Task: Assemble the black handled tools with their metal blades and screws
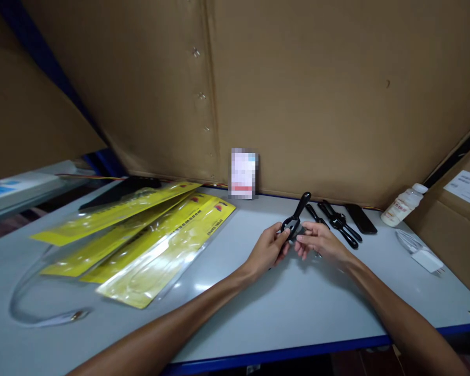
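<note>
Our table, read from the bottle:
Left of the bottle we have the phone, then the loose tools, then the held tool at our left hand and right hand; farther left stands the card, and farthest left lie overlapping packets and a cord. In front of the bottle we see the charger with its cable, to its right the box, behind it the wall.
</note>
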`<state>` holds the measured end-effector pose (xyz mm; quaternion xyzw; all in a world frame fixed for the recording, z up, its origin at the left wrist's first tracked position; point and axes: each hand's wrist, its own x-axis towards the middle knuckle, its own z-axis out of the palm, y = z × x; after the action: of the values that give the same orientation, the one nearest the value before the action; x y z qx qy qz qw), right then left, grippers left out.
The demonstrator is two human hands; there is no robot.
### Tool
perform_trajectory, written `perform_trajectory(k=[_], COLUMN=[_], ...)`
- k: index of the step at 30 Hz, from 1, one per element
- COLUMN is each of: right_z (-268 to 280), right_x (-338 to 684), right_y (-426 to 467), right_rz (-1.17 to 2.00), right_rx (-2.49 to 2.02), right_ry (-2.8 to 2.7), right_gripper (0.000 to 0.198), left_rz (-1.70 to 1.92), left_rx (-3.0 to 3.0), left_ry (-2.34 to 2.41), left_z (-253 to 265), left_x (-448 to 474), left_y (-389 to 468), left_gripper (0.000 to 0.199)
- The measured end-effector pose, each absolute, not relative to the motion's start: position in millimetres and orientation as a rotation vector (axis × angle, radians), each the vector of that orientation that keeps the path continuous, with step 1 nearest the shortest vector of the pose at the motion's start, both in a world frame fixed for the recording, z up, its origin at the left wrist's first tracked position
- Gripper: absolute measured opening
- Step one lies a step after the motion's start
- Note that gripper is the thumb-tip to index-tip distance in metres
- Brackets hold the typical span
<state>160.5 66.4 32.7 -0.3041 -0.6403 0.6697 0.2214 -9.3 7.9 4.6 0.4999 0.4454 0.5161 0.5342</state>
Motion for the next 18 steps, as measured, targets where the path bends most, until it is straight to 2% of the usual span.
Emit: perform_trajectory(k=[4,10,18], right_z=[28,22,22], right_x=[159,162,159], right_y=[70,75,71], right_rz=[1.733,1.563,1.600], right_rx=[-0.869,-0.875,-0.842], right_ry=[-1.673,-1.835,-1.786], right_gripper=[0.037,0.038,0.031], left_rz=[1.270,1.151,1.119], left_rx=[1.171,1.197,1.296], left_ry=[1.049,1.047,1.044], left_z=[6,9,6], left_x=[-11,-11,-13], left_y=[8,7,8], left_gripper=[0.040,0.041,0.046])
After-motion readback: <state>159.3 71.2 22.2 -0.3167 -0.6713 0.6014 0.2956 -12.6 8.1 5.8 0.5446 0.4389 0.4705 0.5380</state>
